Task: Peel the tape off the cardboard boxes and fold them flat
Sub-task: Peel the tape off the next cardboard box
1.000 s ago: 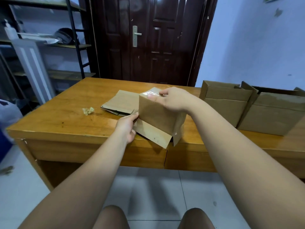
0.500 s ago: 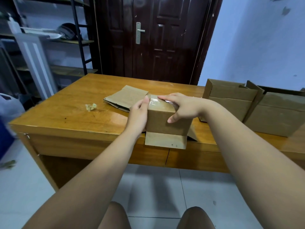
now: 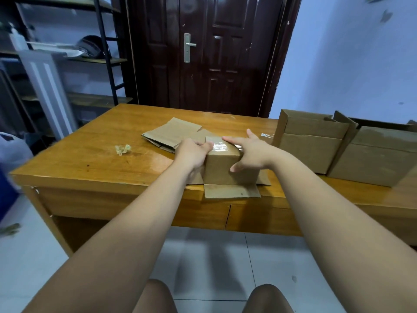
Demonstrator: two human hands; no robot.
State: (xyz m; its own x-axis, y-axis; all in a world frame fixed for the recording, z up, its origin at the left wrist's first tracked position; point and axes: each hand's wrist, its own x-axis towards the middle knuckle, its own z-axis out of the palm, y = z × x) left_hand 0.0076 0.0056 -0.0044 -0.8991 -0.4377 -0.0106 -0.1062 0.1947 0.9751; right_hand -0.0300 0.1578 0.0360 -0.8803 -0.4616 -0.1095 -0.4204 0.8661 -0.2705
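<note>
The small box [image 3: 222,167] stands at the front edge of the table [image 3: 90,159], its bottom flaps splayed out and the front one overhanging the edge, with clear tape [image 3: 222,147] across its top. The left hand [image 3: 194,152] curls its fingers over the top left edge, possibly picking at the tape, though I cannot tell, while the right hand [image 3: 250,150] clasps the top right corner, fingers spread on top and thumb down the front. Flattened boxes [image 3: 171,134] lie just behind, and open boxes [image 3: 311,141] stand to the right.
</note>
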